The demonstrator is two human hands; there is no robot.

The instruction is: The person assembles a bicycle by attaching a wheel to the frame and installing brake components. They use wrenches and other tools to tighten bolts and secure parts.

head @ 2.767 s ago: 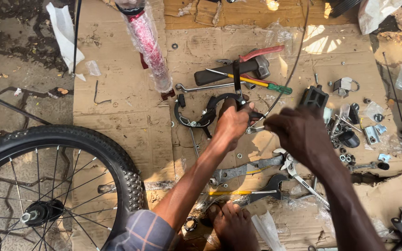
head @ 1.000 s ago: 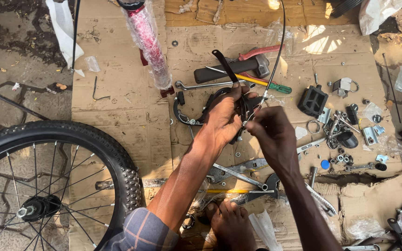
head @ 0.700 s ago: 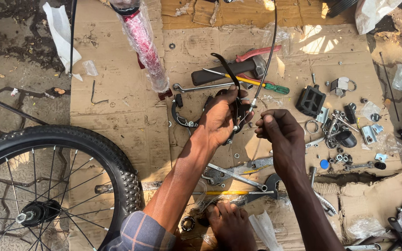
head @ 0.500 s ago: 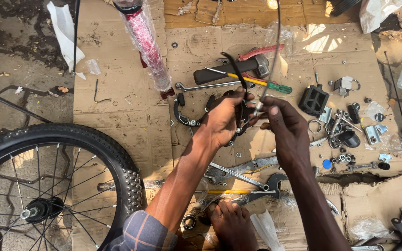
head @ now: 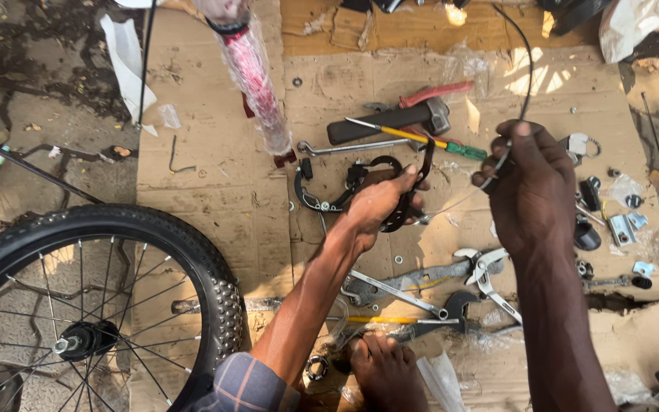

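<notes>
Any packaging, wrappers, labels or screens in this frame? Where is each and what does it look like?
Clear plastic wrap: sleeve around a red bike tube, top centre.
Small clear bags: crumpled, among the metal parts at right.
White bag: crumpled, top right corner.
Cardboard sheet: flattened, brown, under everything.
No labels or screens visible.

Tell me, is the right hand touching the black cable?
Touching. The head view shows the right hand pinching the black cable between its fingers.
</notes>
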